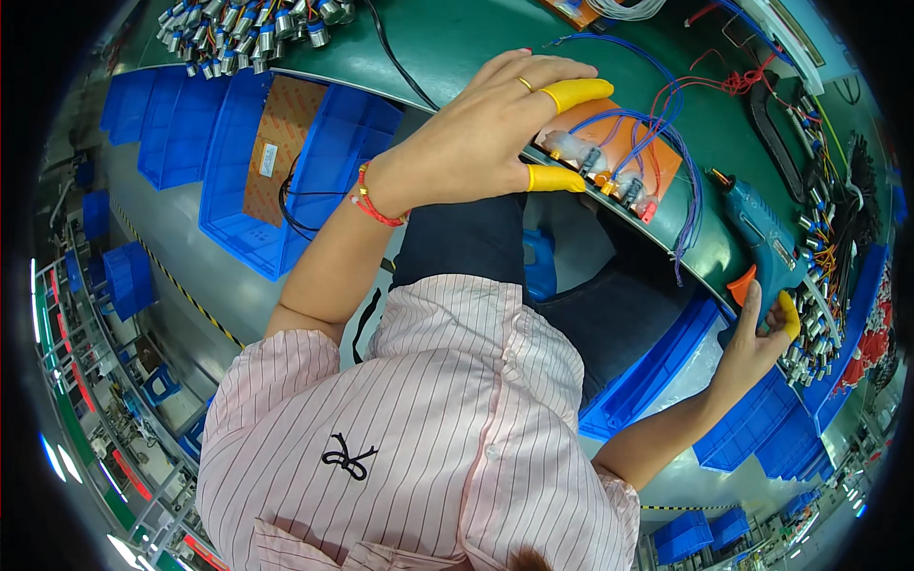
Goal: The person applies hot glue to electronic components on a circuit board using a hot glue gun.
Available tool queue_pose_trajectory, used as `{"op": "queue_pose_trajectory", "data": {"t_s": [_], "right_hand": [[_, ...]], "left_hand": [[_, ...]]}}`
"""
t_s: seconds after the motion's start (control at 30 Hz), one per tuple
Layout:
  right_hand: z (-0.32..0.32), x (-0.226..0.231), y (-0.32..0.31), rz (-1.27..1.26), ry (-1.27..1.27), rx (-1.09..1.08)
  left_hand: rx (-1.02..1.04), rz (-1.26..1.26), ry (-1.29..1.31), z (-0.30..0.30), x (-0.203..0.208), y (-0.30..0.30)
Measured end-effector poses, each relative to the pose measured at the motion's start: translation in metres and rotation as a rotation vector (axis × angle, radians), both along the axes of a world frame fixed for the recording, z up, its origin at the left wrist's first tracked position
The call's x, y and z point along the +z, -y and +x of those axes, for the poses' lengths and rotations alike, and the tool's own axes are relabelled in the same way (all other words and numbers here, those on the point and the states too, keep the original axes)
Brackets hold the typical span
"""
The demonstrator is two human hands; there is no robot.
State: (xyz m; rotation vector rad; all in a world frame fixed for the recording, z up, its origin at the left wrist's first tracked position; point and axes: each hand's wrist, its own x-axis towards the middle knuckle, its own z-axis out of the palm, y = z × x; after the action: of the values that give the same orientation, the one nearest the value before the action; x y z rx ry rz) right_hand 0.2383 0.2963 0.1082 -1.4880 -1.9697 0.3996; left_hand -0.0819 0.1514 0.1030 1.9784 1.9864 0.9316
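Observation:
My left hand (486, 133), with yellow finger cots on the thumb and a finger, grips the left end of an orange panel (659, 152) at the table's front edge. Along the panel's near side sits a row of small connectors (607, 183), with whitish glue around some of them. Blue wires (678, 100) and red wires loop up from these parts. To the right, my right hand (762, 338) is closed around the handle of a teal glue gun (762, 224) with an orange trigger. The gun's nozzle points up and left, apart from the panel.
Metal cylindrical parts with wires (252, 33) are heaped at the far left of the green table (452, 43), and more lie at the right. A black C-shaped tool (776, 143) lies behind the gun. Blue bins (224, 205) stand below the table edge on both sides.

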Motion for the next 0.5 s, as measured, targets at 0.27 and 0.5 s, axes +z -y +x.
{"op": "queue_pose_trajectory", "data": {"t_s": [0.27,0.5], "right_hand": [[0.001,0.009,-0.019,-0.358,-0.206,0.035],[0.001,0.018,-0.011,-0.472,-0.391,0.002]], "left_hand": [[-0.007,-0.015,0.062,-0.003,0.001,-0.001],[-0.018,-0.041,0.212,-0.007,0.006,0.003]]}}
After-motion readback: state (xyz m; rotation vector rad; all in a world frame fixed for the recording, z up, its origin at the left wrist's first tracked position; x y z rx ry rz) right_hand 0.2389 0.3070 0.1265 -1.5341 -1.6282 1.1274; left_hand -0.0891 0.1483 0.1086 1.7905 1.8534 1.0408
